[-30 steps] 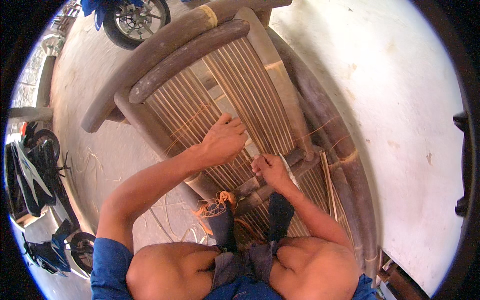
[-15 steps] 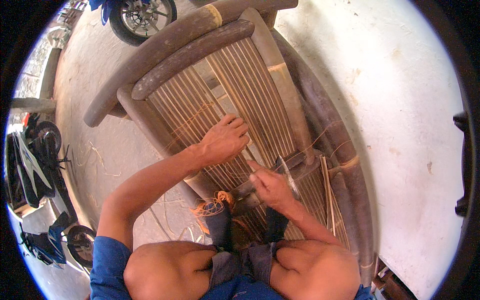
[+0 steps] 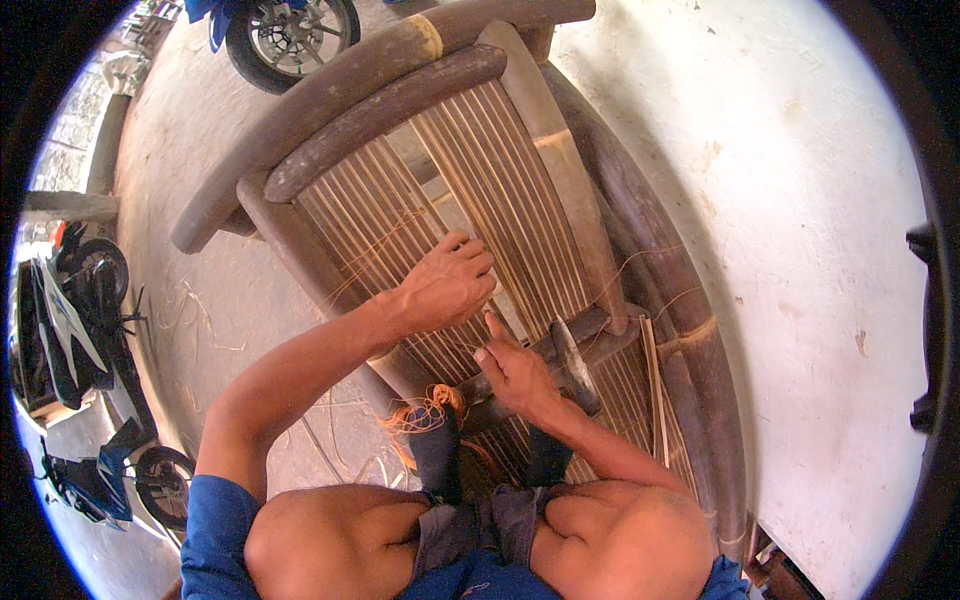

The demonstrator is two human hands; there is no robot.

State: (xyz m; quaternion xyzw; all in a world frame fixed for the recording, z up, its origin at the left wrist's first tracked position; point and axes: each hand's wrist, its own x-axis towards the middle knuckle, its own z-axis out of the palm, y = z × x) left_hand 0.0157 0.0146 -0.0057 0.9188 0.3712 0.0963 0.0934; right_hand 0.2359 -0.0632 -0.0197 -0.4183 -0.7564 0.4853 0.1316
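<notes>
left hand (image 3: 450,285) flat on slats (image 3: 500,200), fingers spread | right hand (image 3: 515,370) lowered beside hammer (image 3: 575,365), pinching (cord? unclear)

Bamboo frame (image 3: 380,90): dark grey-brown poles, one pale tan band near the top. Slat panel (image 3: 500,190): light straw-yellow strips, fine parallel stripe pattern. Binding string (image 3: 425,410): orange. Sleeve (image 3: 215,520): blue. Shorts (image 3: 480,520): grey. Floor (image 3: 780,200): off-white, speckled. Motorcycle (image 3: 70,320): black and white, small red patch.
</notes>
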